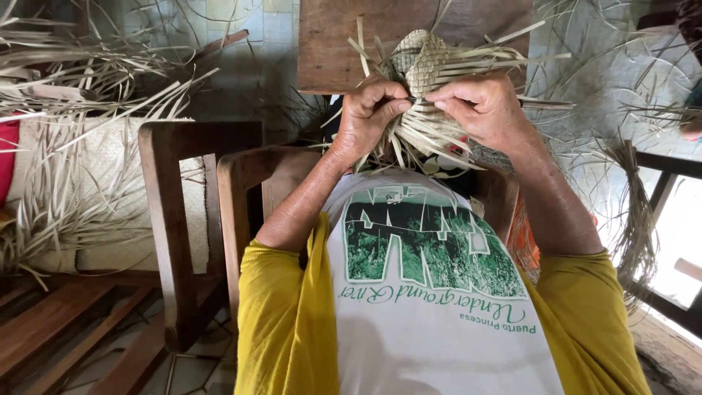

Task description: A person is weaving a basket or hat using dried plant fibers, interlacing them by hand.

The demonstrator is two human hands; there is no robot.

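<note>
Straw-coloured palm strips, flat and dry, plaited into a small rounded weave (420, 58) held at centre, far from the person's chest. Left hand (369, 117) pinches loose strips just under the woven part, fingers curled tight; right hand (479, 110) grips the weave's right side, fingers pressed on the strips. Loose ends fan outward beneath both hands. Wooden chair (183, 212), dark and worn, left. Strip heap (73, 146) far left. Wooden board (329, 44) beyond the hands.

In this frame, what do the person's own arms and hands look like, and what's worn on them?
Both hands, left hand and right hand, are bare: no gloves, rings or watch visible. The forearms are uncovered. Yellow sleeves start around the elbows, joined to a white shirt with a green print.
</note>
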